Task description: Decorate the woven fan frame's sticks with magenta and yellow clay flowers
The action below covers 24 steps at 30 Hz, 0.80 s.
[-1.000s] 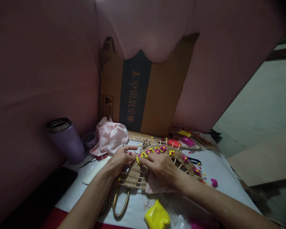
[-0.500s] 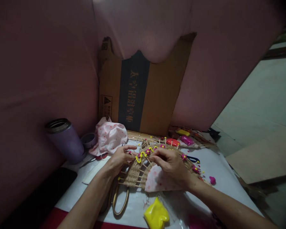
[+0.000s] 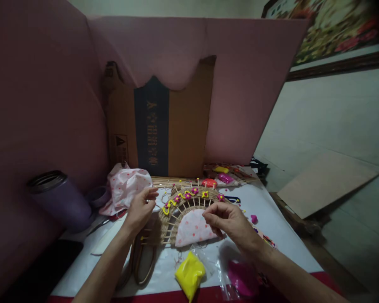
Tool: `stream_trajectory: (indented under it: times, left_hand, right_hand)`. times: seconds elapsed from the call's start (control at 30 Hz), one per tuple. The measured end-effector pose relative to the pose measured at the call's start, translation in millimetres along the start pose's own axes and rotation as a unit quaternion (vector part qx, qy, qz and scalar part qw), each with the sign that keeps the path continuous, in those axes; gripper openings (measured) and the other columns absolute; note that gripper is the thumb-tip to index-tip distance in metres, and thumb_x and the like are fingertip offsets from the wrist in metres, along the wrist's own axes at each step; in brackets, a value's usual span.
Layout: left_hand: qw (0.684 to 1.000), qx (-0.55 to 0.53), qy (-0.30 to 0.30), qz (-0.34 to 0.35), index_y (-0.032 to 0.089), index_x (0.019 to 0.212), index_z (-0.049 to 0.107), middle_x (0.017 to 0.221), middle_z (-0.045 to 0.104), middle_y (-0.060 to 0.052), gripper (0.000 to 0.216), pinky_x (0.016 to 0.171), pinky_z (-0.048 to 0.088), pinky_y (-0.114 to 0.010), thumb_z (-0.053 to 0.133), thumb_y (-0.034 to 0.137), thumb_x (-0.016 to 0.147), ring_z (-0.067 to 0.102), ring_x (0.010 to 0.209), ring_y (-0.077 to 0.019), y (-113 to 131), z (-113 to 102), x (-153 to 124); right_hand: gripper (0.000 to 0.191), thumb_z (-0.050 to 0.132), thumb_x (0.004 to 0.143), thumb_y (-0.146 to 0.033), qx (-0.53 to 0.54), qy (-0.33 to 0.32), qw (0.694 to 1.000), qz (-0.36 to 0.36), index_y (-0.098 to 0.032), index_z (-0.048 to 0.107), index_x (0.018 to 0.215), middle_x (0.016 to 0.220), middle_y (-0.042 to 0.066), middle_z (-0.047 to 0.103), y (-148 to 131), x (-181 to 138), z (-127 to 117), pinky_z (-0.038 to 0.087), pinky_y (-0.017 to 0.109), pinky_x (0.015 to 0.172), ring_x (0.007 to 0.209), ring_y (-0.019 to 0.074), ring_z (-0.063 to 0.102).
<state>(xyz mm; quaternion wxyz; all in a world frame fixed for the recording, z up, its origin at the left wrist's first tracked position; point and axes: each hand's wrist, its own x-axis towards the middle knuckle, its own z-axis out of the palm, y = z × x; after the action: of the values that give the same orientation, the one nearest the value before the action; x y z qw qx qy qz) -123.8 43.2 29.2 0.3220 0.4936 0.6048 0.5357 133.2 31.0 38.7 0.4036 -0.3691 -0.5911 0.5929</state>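
Observation:
A half-round woven craft piece [image 3: 177, 210] of jute cord on wooden sticks lies on the white table cover, with small pink and yellow clay flowers along its arch and a pink dotted fabric centre [image 3: 194, 227]. My left hand [image 3: 141, 208] rests at its left edge, fingers curled against the sticks. My right hand [image 3: 229, 221] hovers over the right side of the fabric centre, thumb and forefinger pinched together; I cannot make out anything in them.
A yellow clay lump [image 3: 189, 273] and a pink clay lump [image 3: 241, 277] in plastic lie near the front edge. A purple tumbler [image 3: 61, 200], a pink dotted cloth [image 3: 126, 187], a cardboard sheet [image 3: 159, 126] and more clay packets [image 3: 222, 176] stand behind.
My right hand has lifted off the arch and moved back to the right, uncovering the fabric centre. The view has shifted up and to the right. My left hand stays at the left edge.

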Motion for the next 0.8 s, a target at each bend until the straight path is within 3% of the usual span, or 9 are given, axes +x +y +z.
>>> stream_trajectory:
  times: [0.1,0.17,0.27,0.33,0.43,0.6,0.8]
  left_hand:
    - [0.997,0.025,0.035,0.058,0.016,0.092,0.068,0.077,0.068,-0.004,0.03,0.065,0.041,-0.026,0.062,0.017,0.063,0.058,0.07,-0.0181,8,7,-10]
    - [0.998,-0.025,0.006,0.06,0.017,0.087,0.069,0.073,0.068,-0.003,0.023,0.067,0.042,-0.026,0.065,0.022,0.065,0.058,0.07,-0.018,17,17,-22]
    - [0.985,-0.108,-0.136,0.002,0.017,0.083,0.069,0.073,0.067,-0.004,0.019,0.066,0.043,-0.027,0.068,0.026,0.066,0.058,0.069,-0.0172,28,38,-44]
    - [0.969,-0.109,-0.22,-0.013,0.017,0.082,0.069,0.067,0.065,-0.003,0.018,0.06,0.041,-0.026,0.067,0.029,0.069,0.056,0.063,-0.0149,31,50,-56]
    - [0.951,-0.116,-0.285,-0.022,0.017,0.075,0.068,0.062,0.062,-0.002,0.023,0.049,0.033,-0.022,0.059,0.038,0.077,0.048,0.052,-0.0103,32,60,-67]
    - [0.937,-0.159,-0.304,-0.068,0.015,0.068,0.064,0.061,0.061,-0.003,0.03,0.045,0.028,-0.021,0.058,0.042,0.078,0.044,0.047,-0.0074,27,61,-68]
    - [0.927,-0.192,-0.298,-0.125,0.014,0.07,0.066,0.06,0.062,-0.003,0.025,0.043,0.027,-0.02,0.067,0.039,0.072,0.043,0.045,-0.0061,23,58,-66]
  right_hand:
    - [0.02,0.069,0.07,-0.031,0.012,0.016,1.0,-0.011,-0.014,0.062,0.074,0.053,-0.005,0.055,2,-1,-1,0.038,0.017,0.04,0.044,0.0057,0.049]
    - [0.022,0.07,0.068,-0.031,0.022,0.012,1.0,-0.016,-0.014,0.061,0.08,0.057,-0.003,0.06,3,-2,1,0.043,0.02,0.042,0.047,0.008,0.054]
    - [0.017,0.068,0.071,-0.029,0.002,0.009,0.999,-0.049,-0.015,0.06,0.077,0.058,-0.002,0.061,4,-6,6,0.044,0.021,0.043,0.046,0.0084,0.053]
    - [0.01,0.067,0.073,-0.025,-0.051,0.019,0.992,-0.111,-0.016,0.062,0.073,0.062,-0.001,0.061,3,-9,10,0.045,0.022,0.047,0.052,0.0094,0.054]
    - [0.008,0.065,0.076,-0.019,-0.146,0.04,0.965,-0.216,-0.017,0.064,0.068,0.069,0.0,0.061,0,-14,14,0.044,0.025,0.056,0.063,0.0118,0.055]
    - [0.009,0.063,0.077,-0.012,-0.203,0.058,0.933,-0.29,-0.018,0.063,0.071,0.071,0.0,0.059,-1,-12,15,0.043,0.024,0.058,0.065,0.0117,0.054]
    - [0.009,0.06,0.08,-0.011,-0.24,0.027,0.921,-0.306,-0.018,0.063,0.083,0.077,0.001,0.061,5,-10,12,0.045,0.025,0.061,0.068,0.0125,0.056]
